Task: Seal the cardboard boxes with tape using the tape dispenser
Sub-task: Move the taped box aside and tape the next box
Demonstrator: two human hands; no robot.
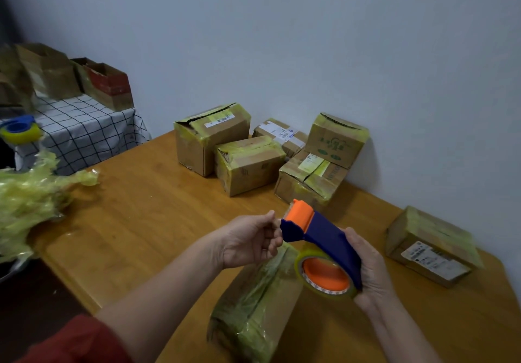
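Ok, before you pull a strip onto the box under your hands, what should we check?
1. Tape dispenser gripped: ok, the right hand wraps its blue body.
2. Tape end caught: cannot tell; the left hand has its fingers at the orange cutter head, but the end is too small to see.
3. Tape roll stocked: ok, yellowish tape on the orange hub.
4. Box in position: ok, lying on the table below the hands.
5. Seam to tape: cannot tell, the top is covered with yellowish tape.
6. Tape wad out of the way: ok, at the table's left edge, apart from the box.
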